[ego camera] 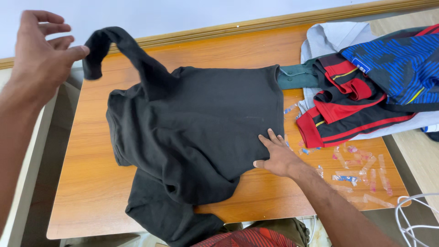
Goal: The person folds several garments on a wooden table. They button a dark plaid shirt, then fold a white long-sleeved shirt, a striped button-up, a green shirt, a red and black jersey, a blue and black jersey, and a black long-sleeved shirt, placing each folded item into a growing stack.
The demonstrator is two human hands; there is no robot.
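I see a black sweatshirt [201, 128] spread across the middle of the wooden table [91, 183], its lower part hanging over the near edge. My right hand [276, 155] lies flat and open on the sweatshirt's near right corner, pressing it down. My left hand [39, 59] is raised off the sweatshirt's far left, fingers loosely spread; whether the thumb and forefinger pinch the lifted sleeve [114, 45], I cannot tell. A pile of red, blue and grey clothes [366, 77] lies just right of the sweatshirt.

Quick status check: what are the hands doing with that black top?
Left hand lifting black sweatshirt sleeve. Right hand flat on its edge. Clothes pile alongside, clear.
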